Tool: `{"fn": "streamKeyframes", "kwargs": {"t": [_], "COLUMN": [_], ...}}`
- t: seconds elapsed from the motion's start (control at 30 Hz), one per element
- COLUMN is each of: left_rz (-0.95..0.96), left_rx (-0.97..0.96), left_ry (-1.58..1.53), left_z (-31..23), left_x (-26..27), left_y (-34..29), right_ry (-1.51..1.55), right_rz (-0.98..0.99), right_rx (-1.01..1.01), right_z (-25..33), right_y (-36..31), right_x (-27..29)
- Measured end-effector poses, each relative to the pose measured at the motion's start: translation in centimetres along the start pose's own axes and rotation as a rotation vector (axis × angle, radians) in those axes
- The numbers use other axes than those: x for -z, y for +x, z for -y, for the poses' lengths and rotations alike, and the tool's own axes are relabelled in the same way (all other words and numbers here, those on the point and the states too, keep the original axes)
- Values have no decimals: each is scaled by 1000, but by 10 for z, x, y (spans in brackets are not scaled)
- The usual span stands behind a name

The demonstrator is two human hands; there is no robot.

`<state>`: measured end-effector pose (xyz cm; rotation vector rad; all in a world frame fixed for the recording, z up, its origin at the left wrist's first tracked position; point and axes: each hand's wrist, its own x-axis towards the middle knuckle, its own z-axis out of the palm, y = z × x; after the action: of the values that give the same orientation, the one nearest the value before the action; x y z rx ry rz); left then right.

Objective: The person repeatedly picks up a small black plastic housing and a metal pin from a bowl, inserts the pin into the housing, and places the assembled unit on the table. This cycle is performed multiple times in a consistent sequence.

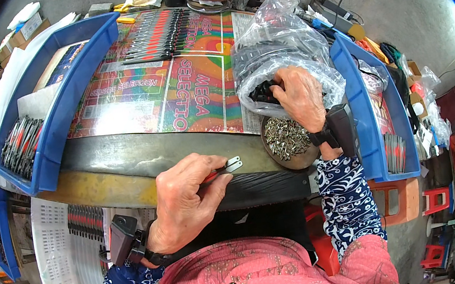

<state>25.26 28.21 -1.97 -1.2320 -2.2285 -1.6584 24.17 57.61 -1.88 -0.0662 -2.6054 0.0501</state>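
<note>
My left hand [191, 195] is closed in front of the table's near edge. Between its thumb and fingers is a slim red-and-black piece with flat metal ends [234, 164], which have small holes and point right. My right hand [299, 95] reaches into the mouth of a clear plastic bag [283, 42] holding black parts [262, 92]. Its fingers are curled at those parts, and what they grip is hidden. Just below that wrist, a round dish [303, 162] holds many small metal pins [286, 137].
Red-and-black slim pieces [158, 33] lie in a row at the far side of the colourful printed sheet [136, 105]. Blue bins flank the table, left [60, 135] and right [369, 106]. Below left stands a white crate [54, 262]. Cables [336, 7] run behind the bag.
</note>
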Motion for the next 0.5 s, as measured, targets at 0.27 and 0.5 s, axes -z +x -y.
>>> {"fn": "streamKeyframes", "kwargs": {"t": [0.27,0.5], "left_rz": [20,40], "left_rx": [9,-9], "left_ry": [6,14], "left_z": [-7,-19], "left_x": [2,5], "left_y": [-2,-8], "right_ry": [15,487], "right_rz": [42,-33], "right_rx": [-45,21], "right_z": [22,71], "right_y": [-11,-59], "right_x": [38,87]}}
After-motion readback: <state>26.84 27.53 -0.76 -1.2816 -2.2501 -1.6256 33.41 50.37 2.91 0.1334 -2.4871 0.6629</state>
